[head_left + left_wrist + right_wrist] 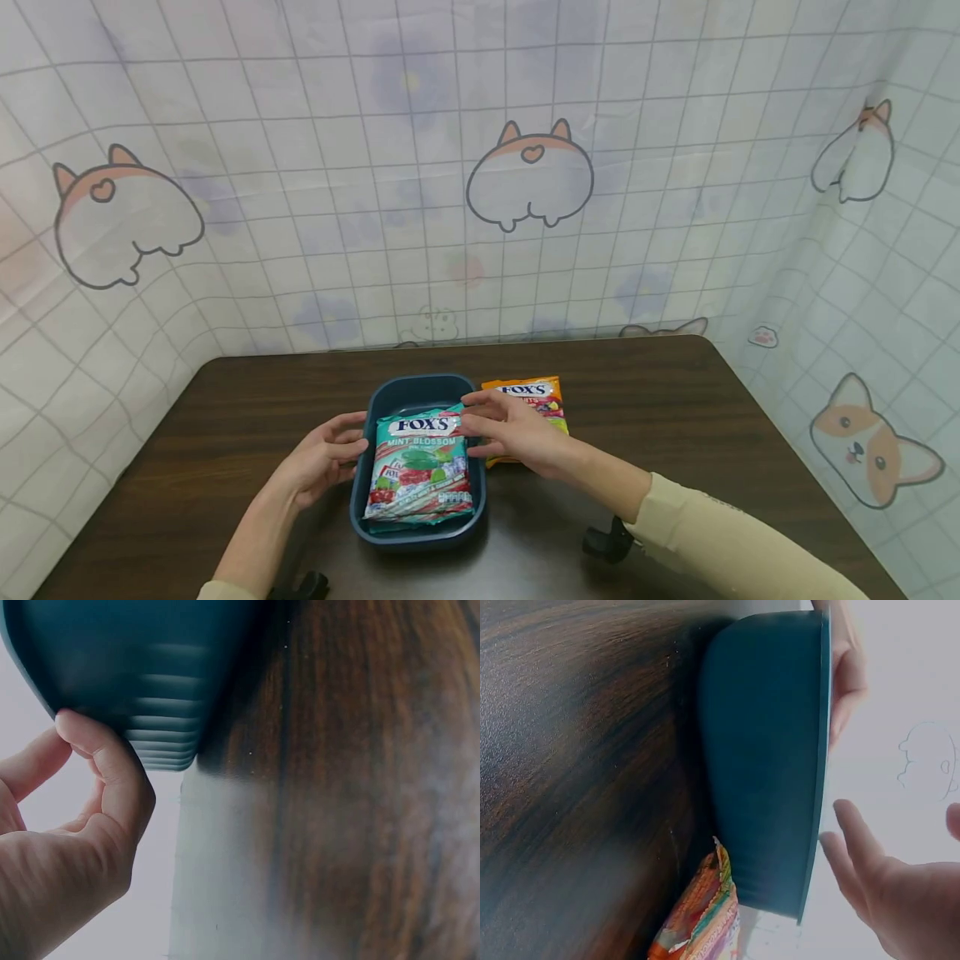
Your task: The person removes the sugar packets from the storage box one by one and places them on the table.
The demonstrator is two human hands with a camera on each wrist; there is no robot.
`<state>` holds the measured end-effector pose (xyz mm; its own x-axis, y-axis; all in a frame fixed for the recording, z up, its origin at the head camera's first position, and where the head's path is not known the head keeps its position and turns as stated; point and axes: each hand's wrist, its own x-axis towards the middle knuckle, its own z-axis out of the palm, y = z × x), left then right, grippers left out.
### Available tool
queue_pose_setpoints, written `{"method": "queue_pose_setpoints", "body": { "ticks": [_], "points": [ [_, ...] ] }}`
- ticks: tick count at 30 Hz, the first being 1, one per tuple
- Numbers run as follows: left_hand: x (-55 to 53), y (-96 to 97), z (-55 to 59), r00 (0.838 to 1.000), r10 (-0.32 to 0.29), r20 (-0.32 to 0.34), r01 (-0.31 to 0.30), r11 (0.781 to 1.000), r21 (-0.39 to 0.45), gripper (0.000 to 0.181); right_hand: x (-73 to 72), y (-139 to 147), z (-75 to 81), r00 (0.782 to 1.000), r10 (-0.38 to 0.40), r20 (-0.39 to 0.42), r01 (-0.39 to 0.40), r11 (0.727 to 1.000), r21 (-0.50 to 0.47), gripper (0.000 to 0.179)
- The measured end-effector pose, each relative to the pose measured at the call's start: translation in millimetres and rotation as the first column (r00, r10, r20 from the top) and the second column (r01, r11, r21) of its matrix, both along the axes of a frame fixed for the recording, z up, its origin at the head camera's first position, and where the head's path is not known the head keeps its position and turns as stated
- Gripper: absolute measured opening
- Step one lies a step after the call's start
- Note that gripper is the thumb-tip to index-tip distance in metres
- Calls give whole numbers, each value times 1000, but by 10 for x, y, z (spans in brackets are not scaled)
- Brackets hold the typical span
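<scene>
A dark teal plastic bin [420, 542] stands on the table with a green FOX'S Mint Blossom candy bag [420, 467] lying face up inside. Other wrappers show beneath that bag. At the bin's left rim is my left hand [324, 458], its fingertips touching the edge with the fingers loosely bent. My right hand [517, 429] reaches in from the other side, fingertips right at the right rim by the bag's upper corner, thumb apart from the fingers in the right wrist view. Partly hidden behind that hand, an orange FOX'S candy bag [551, 392] lies on the table.
The dark wooden table [637, 392] extends on both sides of the bin. A white gridded curtain with cartoon corgis [528, 179] hangs behind and around it. Black wrist-camera mounts [609, 542] show below the forearms.
</scene>
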<state>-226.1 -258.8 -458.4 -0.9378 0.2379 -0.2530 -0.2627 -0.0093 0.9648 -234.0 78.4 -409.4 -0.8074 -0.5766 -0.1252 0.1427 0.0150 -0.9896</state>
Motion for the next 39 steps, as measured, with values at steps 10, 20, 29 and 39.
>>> {"method": "queue_pose_setpoints", "body": {
  "ticks": [10, 20, 29, 39],
  "points": [
    [9, 5, -2, 1000, 8, 0, -8, 1000, -7, 63, 25, -83, 29, 998, 17, 55, -16, 1000, -19, 58],
    [6, 12, 3, 1000, 11, -3, -11, 1000, -9, 61, 56, -187, -14, 997, 14, 78, -12, 999, -34, 57],
    [20, 23, 16, 1000, 10, -4, -10, 1000, -9, 61, 115, -260, 15, 995, -10, 104, 15, 999, -51, 59],
    [13, 11, 17, 1000, 6, -3, -6, 1000, -20, 59, 179, -357, 79, 982, -105, 155, 109, 994, -13, 59]
  ]
}}
